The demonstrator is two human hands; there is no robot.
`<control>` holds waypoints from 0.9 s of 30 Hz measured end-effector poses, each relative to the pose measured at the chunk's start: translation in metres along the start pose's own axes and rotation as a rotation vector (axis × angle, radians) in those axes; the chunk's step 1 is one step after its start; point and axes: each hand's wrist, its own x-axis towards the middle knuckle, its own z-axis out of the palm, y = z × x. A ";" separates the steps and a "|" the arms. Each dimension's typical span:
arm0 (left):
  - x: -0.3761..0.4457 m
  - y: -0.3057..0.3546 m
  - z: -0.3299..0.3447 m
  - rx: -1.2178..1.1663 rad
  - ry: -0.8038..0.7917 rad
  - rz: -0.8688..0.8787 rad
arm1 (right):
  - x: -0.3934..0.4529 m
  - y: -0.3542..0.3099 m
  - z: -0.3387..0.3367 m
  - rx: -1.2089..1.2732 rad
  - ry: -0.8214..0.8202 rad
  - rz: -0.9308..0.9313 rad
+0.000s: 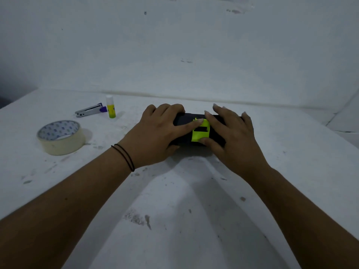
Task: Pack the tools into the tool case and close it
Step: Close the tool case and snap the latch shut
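Both hands are down on the little black tool case (194, 131), which sits shut on the white table (174, 220). Left hand (157, 133) wraps over the case's left end, fingers curled over the far edge and thumb tip resting right at the lime-green latch (201, 132) in the middle of the lid. Right hand (231, 136) lies over the case's right half, thumb pinned against the near corner of the latch and index finger along the latch's far side, so it's kind of pinching the latch; the other fingers spread out flatter past the case's back edge. Can't really tell if the latch is fully snapped down. Two thin dark bands (124, 157) sit on the left wrist, on the near side of the case. Off to the case's left there's a roll of pale tape (61, 137) lying flat, and farther back from that a small stapler (90, 110) with a glue stick (111, 106) standing upright just beside it.
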 end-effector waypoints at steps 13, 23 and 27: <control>-0.005 0.006 0.001 -0.094 -0.006 -0.114 | -0.007 0.005 -0.001 -0.119 -0.138 0.010; -0.036 0.027 0.014 -0.262 0.041 -0.308 | -0.041 0.002 -0.012 0.283 -0.196 0.478; -0.052 0.035 0.022 -0.387 0.032 -0.508 | -0.052 0.002 -0.005 0.406 -0.116 0.553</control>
